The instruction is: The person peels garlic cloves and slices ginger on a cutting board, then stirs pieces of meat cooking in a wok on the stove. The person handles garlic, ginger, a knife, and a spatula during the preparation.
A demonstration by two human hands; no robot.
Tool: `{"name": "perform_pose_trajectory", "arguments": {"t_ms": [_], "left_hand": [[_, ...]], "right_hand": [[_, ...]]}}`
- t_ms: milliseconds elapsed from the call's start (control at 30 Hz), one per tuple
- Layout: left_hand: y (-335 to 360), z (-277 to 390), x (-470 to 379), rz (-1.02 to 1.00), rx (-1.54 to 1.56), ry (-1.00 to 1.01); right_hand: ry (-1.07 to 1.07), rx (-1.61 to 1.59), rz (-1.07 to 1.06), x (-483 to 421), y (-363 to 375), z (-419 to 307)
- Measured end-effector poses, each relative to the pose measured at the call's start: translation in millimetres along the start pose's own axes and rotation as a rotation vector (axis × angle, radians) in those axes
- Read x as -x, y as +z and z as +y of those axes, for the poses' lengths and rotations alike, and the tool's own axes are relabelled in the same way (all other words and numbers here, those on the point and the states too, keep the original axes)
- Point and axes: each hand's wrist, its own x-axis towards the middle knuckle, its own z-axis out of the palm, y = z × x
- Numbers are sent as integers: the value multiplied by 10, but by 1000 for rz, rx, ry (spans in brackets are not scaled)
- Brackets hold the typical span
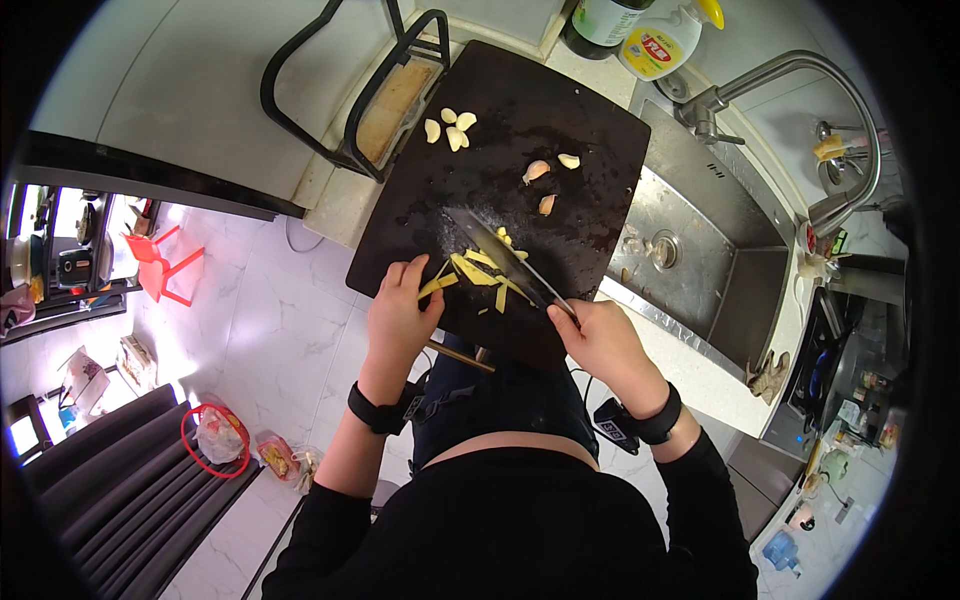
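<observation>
A dark cutting board (480,82) lies on the counter before me. My right hand (604,341) grips the handle of a kitchen knife (499,251), its wide blade slanting up and left over the board. Under and beside the blade are cut yellow strips of what looks like ginger (474,270). My left hand (397,307) pinches a few ginger strips (438,285) between thumb and fingers at the board's near left edge. Farther up sits a group of peeled garlic cloves (456,138). Three more garlic cloves (536,171) are scattered on the right, at least one with skin on.
Right of the board is a steel sink (675,202) with a curved faucet (810,60). A spray bottle (660,45) and a dark bottle (596,30) stand behind. A black rack (360,112) borders the board's left. A red stool (154,262) is on the floor.
</observation>
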Motion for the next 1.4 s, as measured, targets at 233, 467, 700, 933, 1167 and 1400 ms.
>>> {"name": "perform_pose_trajectory", "arguments": {"t_ms": [233, 467, 700, 933, 1167, 1400], "left_hand": [[92, 2, -101, -77, -28, 98], [11, 63, -478, -55, 400, -210], [678, 538, -2511, -152, 557, -86], [821, 490, -2747, -232, 162, 24], [-32, 921, -1126, -640, 233, 403], [108, 485, -1061, -541, 139, 234]], "right_hand": [[29, -37, 57, 75, -2, 113], [127, -105, 95, 198, -158, 262], [-109, 164, 117, 348, -260, 544], [-258, 289, 154, 366, -298, 560], [-381, 245, 151, 74, -263, 410], [-412, 288, 125, 163, -308, 332]]}}
